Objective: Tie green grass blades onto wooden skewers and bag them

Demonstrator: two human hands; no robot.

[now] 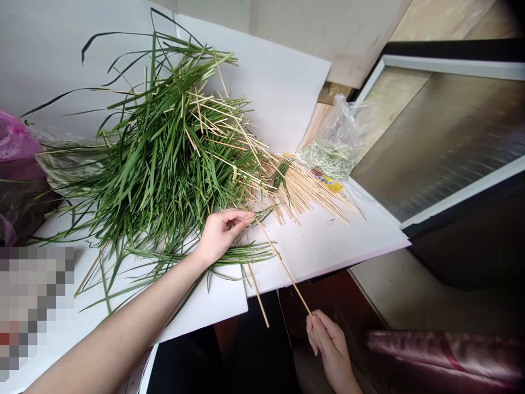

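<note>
Over white board, right hand pinches lower end of thin wooden stick between fingertips. Left hand curled, fingers pressed together near stick's upper end, beside green grass leaves; hold unclear. Steady pinch helps keep stick straight.

Legible text: none found.

Item 1: yellow pkt strip, lying at the edge of the bamboo skewers on white board. Red & blue print on it, approx. lettering only (too small & blurred to read; no brand, no nos.).

Item 2: clear plastic bag, creased, glare across it, no readable marks.

Item 3: pink plastic bag, far left, no readable print.
</note>
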